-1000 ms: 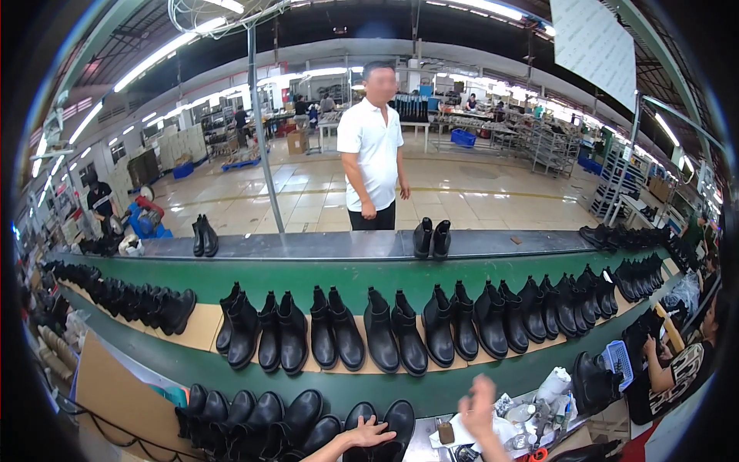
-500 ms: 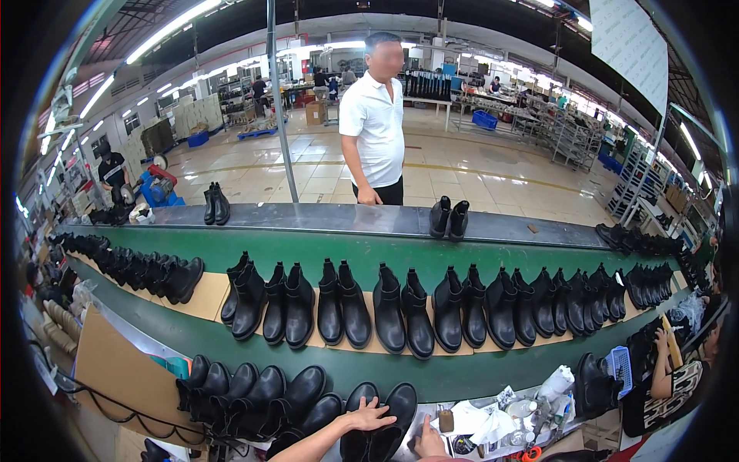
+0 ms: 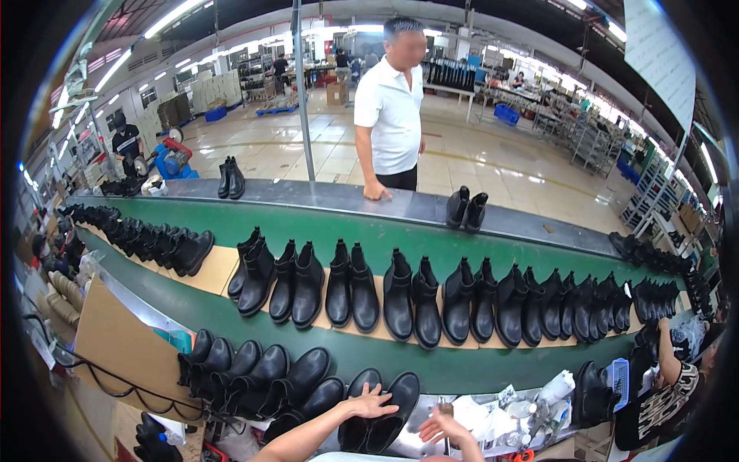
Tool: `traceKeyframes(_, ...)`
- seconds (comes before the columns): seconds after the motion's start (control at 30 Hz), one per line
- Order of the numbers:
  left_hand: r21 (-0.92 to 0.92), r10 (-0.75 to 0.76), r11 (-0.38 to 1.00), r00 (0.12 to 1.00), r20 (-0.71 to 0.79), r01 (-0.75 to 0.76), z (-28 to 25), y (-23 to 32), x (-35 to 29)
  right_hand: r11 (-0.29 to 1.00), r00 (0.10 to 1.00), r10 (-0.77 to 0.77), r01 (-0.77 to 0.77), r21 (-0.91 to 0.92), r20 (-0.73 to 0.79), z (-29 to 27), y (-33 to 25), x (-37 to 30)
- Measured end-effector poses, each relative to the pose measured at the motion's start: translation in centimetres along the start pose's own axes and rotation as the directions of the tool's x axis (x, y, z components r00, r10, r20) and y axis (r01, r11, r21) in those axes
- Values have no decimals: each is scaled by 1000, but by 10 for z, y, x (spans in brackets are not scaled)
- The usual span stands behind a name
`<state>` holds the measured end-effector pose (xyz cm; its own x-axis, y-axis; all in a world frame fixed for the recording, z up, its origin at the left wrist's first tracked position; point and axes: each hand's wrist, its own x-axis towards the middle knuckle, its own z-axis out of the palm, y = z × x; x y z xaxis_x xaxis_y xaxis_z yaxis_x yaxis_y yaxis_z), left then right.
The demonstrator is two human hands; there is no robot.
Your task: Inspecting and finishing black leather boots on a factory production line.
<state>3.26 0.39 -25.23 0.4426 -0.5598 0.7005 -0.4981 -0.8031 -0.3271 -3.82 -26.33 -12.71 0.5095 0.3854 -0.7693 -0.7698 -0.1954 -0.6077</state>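
My left hand (image 3: 371,403) lies with its fingers spread across a pair of black ankle boots at the near edge. Its fingertips touch the right boot (image 3: 403,393), and the left boot (image 3: 365,377) is partly covered by the hand. To the right of this pair, my right hand (image 3: 442,428) is raised near a small brown block (image 3: 445,408). Its fingers look apart, slightly blurred, with nothing seen in them. More black boots (image 3: 265,369) lean close together at the left of my left forearm.
Paired black boots stand on cardboard along the green belt (image 3: 385,366). White paper (image 3: 471,416), bottles and a blue basket (image 3: 618,376) lie at right. A cardboard sheet (image 3: 127,346) stands at left. Across the belt a person (image 3: 391,108) touches the metal ledge; another person (image 3: 662,400) works at right.
My right hand has lifted and its fingers have spread. The left hand stays on the boots. The whole view has shifted and tilted; the person at right has reached toward the belt.
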Motion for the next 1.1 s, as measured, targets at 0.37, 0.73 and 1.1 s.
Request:
traceKeyframes(0.37, -42, 43, 998, 997, -64, -46, 4, 3, 11, 997, 983, 35, -24, 67, -178, 16, 70, 65)
traceKeyframes(0.73, -292, 410, 502, 73, 909, 814, -60, -38, 99, 838, 987, -116, 37, -545, -112, -39, 4, 52)
traceKeyframes(1.1, -282, 430, 521, 38, 902, 806, -79, -29, 128, 703, 7, -583, 506, -501, -812, -219, -247, -203)
